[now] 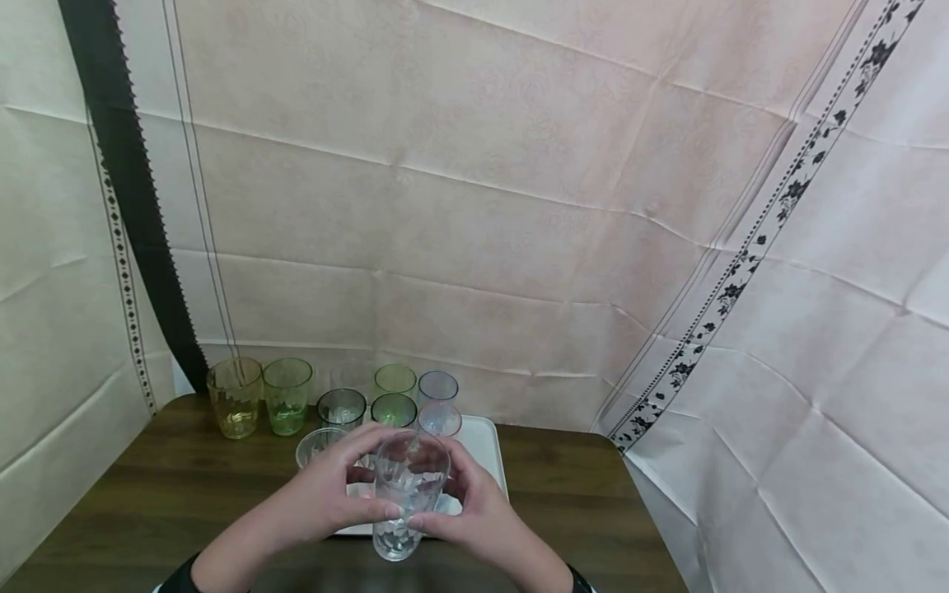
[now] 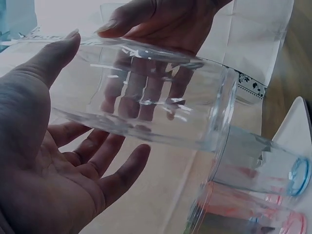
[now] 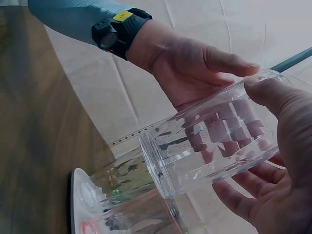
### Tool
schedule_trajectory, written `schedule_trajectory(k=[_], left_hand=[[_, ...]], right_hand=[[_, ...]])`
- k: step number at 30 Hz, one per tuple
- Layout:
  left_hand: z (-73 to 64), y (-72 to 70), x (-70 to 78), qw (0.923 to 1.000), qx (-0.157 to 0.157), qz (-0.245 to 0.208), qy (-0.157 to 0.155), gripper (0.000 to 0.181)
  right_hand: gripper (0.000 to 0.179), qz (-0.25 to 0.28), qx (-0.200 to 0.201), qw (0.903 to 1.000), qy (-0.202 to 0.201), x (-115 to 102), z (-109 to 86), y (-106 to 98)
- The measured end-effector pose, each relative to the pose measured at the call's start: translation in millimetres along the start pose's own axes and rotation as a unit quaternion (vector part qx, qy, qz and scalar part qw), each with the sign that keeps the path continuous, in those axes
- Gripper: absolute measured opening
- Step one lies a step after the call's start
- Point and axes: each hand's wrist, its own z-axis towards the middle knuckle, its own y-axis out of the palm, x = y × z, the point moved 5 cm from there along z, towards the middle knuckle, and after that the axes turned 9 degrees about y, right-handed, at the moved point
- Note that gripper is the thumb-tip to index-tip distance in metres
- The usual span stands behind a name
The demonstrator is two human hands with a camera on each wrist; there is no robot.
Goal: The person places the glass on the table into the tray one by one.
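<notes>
Both hands hold one clear drinking glass between them in front of the tray. Its patterned wall is transparent, and its wider end faces up in the head view. My left hand grips the left side, thumb across the front. From the right, my right hand grips it the same way, the two thumb tips close together. Through the wall of the glass, the right hand's fingers show in the left wrist view. The right wrist view has the left hand behind the glass.
A white tray behind the hands bears several glasses, among them a dark-rimmed one and a pink-rimmed one. Left of it, an amber glass and a green glass stand on the wooden table. A cloth hangs behind.
</notes>
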Motion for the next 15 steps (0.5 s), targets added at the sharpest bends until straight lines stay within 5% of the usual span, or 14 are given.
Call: schedule_trajectory(k=[6, 11, 15], left_hand=[[-11.3, -11.3, -1.8, 0.9942, 0.010, 0.104, -0.026, 0.081], [-30.7, -33.8, -15.9, 0.9695, 0.031, 0.231, -0.075, 0.082], [-49.7, -54.0, -30.9, 0.9482, 0.040, 0.303, -0.086, 0.084]], right_hand=[[0.083, -0.005, 0.004, 0.9999, -0.008, 5.5, -6.5, -5.0], [0.082, 0.001, 0.021, 0.9997, -0.008, 11.7, -18.1, -18.6], [0.079, -0.005, 0.036, 0.9988, -0.032, 16.9, -30.1, -31.6]])
